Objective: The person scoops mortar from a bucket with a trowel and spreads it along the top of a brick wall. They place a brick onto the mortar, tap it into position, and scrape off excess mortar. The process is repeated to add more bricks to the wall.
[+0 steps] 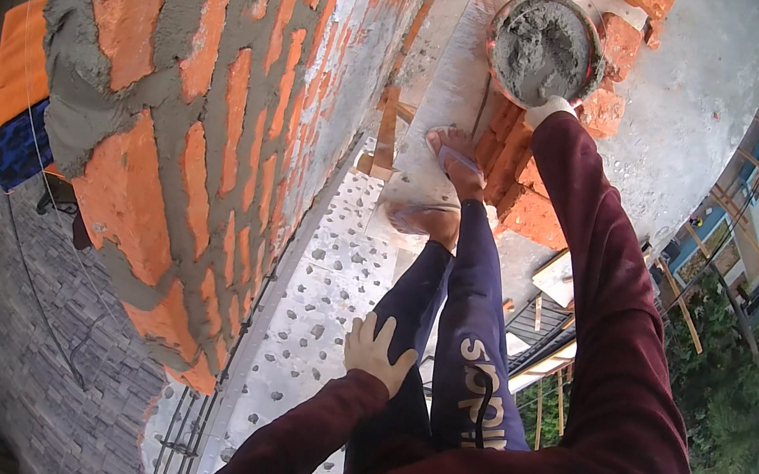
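My right hand point(551, 111), in a pale glove, reaches out to the near rim of a round pan of wet grey mortar point(543, 48). Only the back of the glove shows, so I cannot see what its fingers hold. My left hand point(377, 348), also gloved, rests with fingers spread on my left thigh and holds nothing. The pan sits on a stack of orange bricks point(535, 188) just past my sandalled feet point(453, 164). An orange brick wall point(220, 107) with grey joints rises close on my left, with fresh mortar point(74, 71) heaped on its top course.
I stand on a perforated metal scaffold plank point(333, 270) running along the wall. A concrete slab point(685, 118) lies beyond the pan. To the right the edge drops off to wooden framing point(546, 388) and trees point(746, 403) far below. A taut string line point(34, 125) hangs left of the wall.
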Action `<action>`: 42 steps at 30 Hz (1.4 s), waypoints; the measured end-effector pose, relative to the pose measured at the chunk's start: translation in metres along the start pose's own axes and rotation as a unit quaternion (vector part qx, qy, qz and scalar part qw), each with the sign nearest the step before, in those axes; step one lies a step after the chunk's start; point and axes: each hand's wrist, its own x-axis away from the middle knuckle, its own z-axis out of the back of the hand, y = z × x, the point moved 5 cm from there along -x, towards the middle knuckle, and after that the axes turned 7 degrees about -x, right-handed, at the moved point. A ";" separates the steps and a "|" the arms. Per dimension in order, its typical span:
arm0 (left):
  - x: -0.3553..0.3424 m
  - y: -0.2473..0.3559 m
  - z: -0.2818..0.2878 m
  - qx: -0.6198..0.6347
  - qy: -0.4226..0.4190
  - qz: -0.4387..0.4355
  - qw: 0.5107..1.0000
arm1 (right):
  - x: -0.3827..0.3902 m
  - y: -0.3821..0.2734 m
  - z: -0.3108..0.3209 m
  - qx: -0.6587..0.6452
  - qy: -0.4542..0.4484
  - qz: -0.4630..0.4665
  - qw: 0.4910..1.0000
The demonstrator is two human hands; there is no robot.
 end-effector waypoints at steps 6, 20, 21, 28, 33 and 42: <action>-0.008 0.001 0.007 0.009 0.023 -0.003 1.000 | 0.008 -0.064 -0.055 -0.420 -0.173 -0.080 0.887; -0.008 0.006 -0.004 0.000 0.040 -0.011 0.999 | 0.011 -0.070 -0.092 -0.582 0.044 -0.013 0.812; -0.007 0.004 -0.006 -0.002 0.039 -0.006 0.999 | 0.015 -0.071 -0.095 -0.606 0.062 0.019 0.793; -0.004 -0.002 -0.013 0.005 0.020 -0.009 1.000 | 0.072 -0.041 -0.112 -0.614 0.128 0.048 0.778; 0.008 -0.009 -0.011 0.049 0.019 0.016 0.998 | 0.193 -0.053 -0.062 -0.555 0.090 0.050 0.825; 0.061 -0.012 0.015 0.147 0.186 -0.093 0.967 | 0.507 -0.179 0.009 -0.401 -0.017 0.203 0.893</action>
